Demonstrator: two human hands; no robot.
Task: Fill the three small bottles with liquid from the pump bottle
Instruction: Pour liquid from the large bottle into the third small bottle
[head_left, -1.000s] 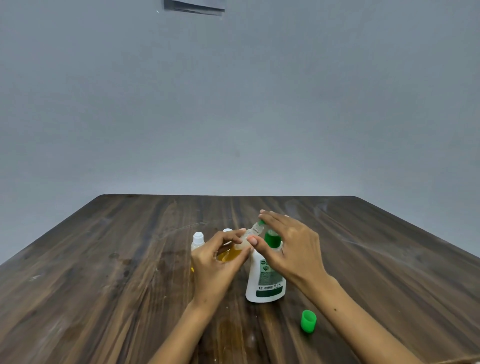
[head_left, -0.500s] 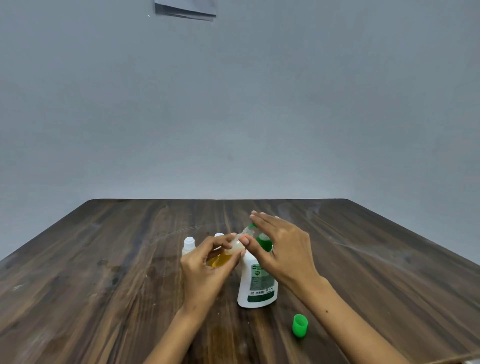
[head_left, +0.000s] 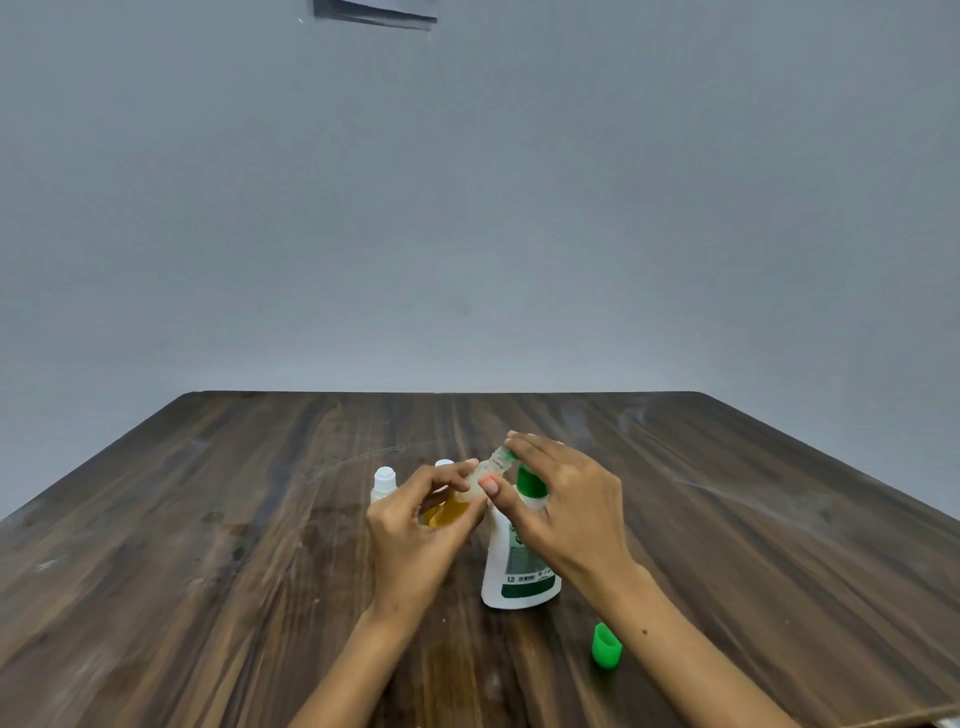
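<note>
Small bottle (head_left: 470, 493), light and likely slippery, is pinched tilted by left hand (head_left: 415, 535); neck is pinched by right hand (head_left: 566, 504). Body grip advised.

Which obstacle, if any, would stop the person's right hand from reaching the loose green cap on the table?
Probably none. The green cap lies alone on bare table beside the right forearm; the right hand would only need to leave the small bottle.

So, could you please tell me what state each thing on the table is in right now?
Held small bottle: tilted, uncapped, partly filled with amber liquid.
Two other small bottles: upright, white caps on.
Pump bottle: upright on table.
Green cap: off, lying loose.
Left hand: gripping bottle.
Right hand: at its neck.
</note>
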